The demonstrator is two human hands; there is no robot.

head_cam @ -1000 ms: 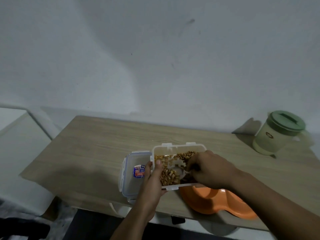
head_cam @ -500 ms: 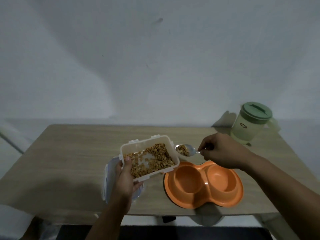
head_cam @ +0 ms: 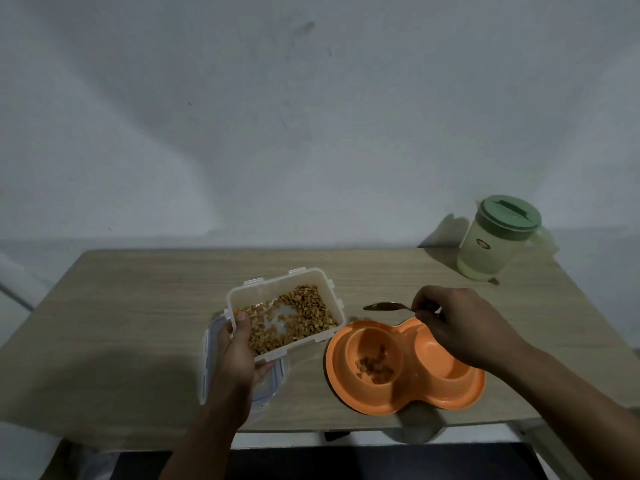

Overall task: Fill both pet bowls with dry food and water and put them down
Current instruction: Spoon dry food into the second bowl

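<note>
An orange double pet bowl lies on the wooden table near its front edge. Its left well holds a few pieces of dry food; the right well looks bare. My left hand grips the near end of a clear plastic container partly filled with kibble, held tilted above its lid. My right hand pinches the handle of a metal spoon, which hangs level over the bowl's back rim.
A pale jug with a green lid stands at the table's far right corner, against the grey wall. The container's lid with blue clips lies flat under my left hand. The table's left half is bare wood.
The spoon came out of the container with kibble, moved right over the orange bowl, and now food lies in the left well. The camera view shifted up and left.
</note>
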